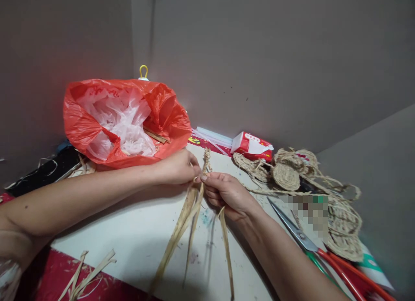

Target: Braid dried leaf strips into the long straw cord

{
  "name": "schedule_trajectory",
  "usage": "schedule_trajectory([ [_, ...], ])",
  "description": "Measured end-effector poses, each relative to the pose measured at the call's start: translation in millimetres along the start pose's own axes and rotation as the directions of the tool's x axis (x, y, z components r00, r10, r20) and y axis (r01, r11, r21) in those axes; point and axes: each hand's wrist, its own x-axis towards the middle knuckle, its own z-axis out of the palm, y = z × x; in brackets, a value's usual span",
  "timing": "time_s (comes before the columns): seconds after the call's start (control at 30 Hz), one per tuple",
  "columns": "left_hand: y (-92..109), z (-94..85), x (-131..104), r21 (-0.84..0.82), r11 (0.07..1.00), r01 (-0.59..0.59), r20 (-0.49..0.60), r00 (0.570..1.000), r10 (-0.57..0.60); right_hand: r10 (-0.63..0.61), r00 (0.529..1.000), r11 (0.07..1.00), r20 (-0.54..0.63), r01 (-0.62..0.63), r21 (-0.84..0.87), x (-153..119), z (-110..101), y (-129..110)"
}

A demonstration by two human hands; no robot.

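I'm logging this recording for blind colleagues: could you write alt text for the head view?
A right hand pinches straw-coloured strips below a short braided piece, the left hand beside it, over a white surface. Behind the left arm sits a red plastic bag; coiled braids and scissors lie right.

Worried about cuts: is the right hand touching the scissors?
Apart: the head view shows white tabletop between the right hand and the scissors.

The straw strips [185, 210] are yellowish tan, the plastic bag [81, 128] red.
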Motion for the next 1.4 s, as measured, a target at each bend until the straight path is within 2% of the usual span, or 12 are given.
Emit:
schedule_trajectory([
  [0.07, -6, -0.5, 6, 0.018, 0.995, -0.098, -0.181, 0.978, 0.100, 0.012, 0.999, 1.000, 0.034, -0.011, -0.025, 0, -3, -2],
  [0.1, -10, 2.6, 10, -0.028, 0.994, -0.109, -0.173, 0.980, 0.103, 0.018, 0.999, 0.999, 0.045, -0.016, -0.039, 1, -4, -2],
  [0.2, -22, 17.3, 17, -0.218, 0.976, -0.020, 0.053, 0.998, 0.032, 0.034, 0.997, 0.996, 0.068, -0.029, -0.081, 1, -7, -4],
  [0.23, -25, 21.3, 18, -0.235, 0.972, -0.015, 0.077, 0.996, 0.034, 0.043, 0.996, 0.995, 0.075, -0.036, -0.098, 1, -9, -4],
  [0.33, -27, 24.3, 18, -0.129, 0.986, -0.106, 0.040, 0.993, 0.112, 0.069, 0.992, 0.983, 0.103, -0.050, -0.177, 1, -14, -6],
  [0.5, -22, 15.8, 18, 0.113, 0.979, -0.170, 0.117, 0.981, 0.156, 0.093, 0.991, 0.912, 0.097, -0.045, -0.409, 2, -26, -5],
  [0.63, -23, 15.8, 21, 0.162, 0.966, -0.204, 0.157, 0.971, 0.178, 0.049, 0.995, 0.814, 0.089, 0.012, -0.580, 3, -31, -2],
  [0.83, -24, 18.4, 22, 0.057, 0.991, -0.124, 0.157, 0.981, 0.114, -0.077, 0.994, 0.596, 0.071, 0.103, -0.796, 0, -26, -5],
  [1.03, -27, 19.8, 23, -0.063, 0.997, -0.049, 0.146, 0.988, 0.058, -0.226, 0.967, 0.463, 0.119, 0.214, -0.860, -4, -19, -5],
  [1.17, -30, 22.2, 24, -0.116, 0.992, -0.041, 0.109, 0.993, 0.054, -0.248, 0.957, 0.407, 0.148, 0.242, -0.881, -8, -20, -10],
  [1.3, -31, 23.4, 24, -0.138, 0.989, -0.048, 0.092, 0.994, 0.061, -0.255, 0.959, 0.344, 0.120, 0.206, -0.916, -11, -24, -16],
  [1.4, -30, 25.0, 23, -0.155, 0.986, -0.059, 0.071, 0.995, 0.071, -0.215, 0.973, 0.413, 0.088, 0.172, -0.894, -13, -18, -16],
])
